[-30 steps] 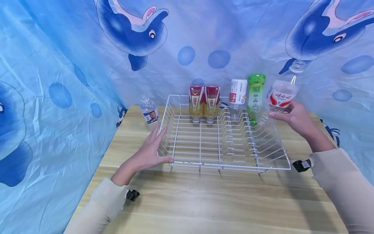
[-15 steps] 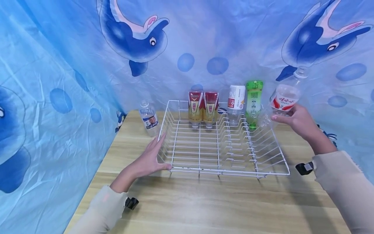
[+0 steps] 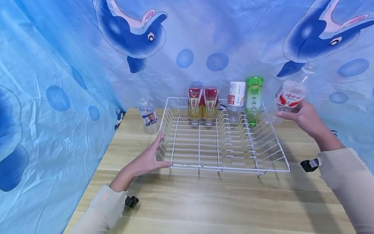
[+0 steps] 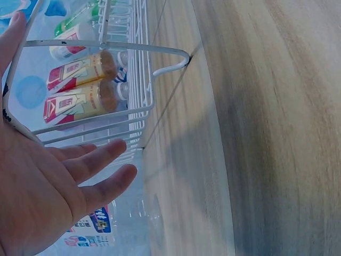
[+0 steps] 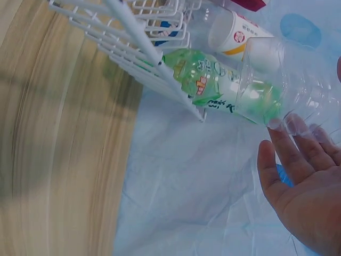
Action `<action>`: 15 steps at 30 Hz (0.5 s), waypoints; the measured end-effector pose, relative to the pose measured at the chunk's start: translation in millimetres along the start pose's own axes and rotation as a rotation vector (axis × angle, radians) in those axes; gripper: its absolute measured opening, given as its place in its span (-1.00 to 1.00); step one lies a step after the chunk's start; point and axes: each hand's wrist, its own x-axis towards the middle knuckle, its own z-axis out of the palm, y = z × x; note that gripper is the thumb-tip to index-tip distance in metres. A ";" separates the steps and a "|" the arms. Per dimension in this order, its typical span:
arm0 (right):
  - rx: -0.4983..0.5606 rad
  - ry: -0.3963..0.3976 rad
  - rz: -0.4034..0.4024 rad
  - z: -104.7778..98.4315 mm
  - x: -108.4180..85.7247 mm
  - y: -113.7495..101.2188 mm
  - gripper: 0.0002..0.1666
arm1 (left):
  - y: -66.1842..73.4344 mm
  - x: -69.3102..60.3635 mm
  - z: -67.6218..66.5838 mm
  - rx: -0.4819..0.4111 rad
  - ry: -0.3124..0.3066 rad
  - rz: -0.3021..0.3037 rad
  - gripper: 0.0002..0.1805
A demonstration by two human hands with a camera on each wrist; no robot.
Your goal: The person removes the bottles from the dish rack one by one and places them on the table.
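My right hand (image 3: 306, 118) grips a clear plastic bottle (image 3: 292, 94) with a red-and-white label, thumb in front. Held in the air by the rack's back right, the bottle tilts with its uncapped neck up and to the right. In the right wrist view its clear base (image 5: 261, 80) overlaps the green bottle (image 5: 200, 80). My left hand (image 3: 146, 159) touches the front left corner of the white wire dish rack (image 3: 228, 168). Its thumb lies at the front rim and its fingers extend along the left side, fairly straight in the left wrist view.
Along the rack's back stand two red-and-yellow bottles (image 3: 202, 104), a white-labelled bottle (image 3: 236, 97) and the green bottle, all neck down. Another clear bottle (image 3: 149, 117) with a blue label stands on the wooden table (image 3: 193, 201) left of the rack. A blue dolphin curtain (image 3: 187, 29) hangs behind.
My right hand has moved to the right with the bottle, away from the green one. The left hand stays at the rack's corner. The whole head view has shifted slightly.
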 end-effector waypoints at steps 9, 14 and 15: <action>-0.036 0.033 0.002 -9.2 6.7 11.0 -0.28 | 1.5 2.0 -1.1 0.005 0.016 -0.017 0.48; -0.024 0.050 -0.010 -13.9 7.7 23.0 -0.38 | 1.0 -0.2 0.4 -0.012 0.013 -0.026 0.47; -0.019 0.046 -0.012 -14.6 7.1 25.7 -0.38 | 1.0 -1.4 1.2 -0.018 0.012 -0.026 0.47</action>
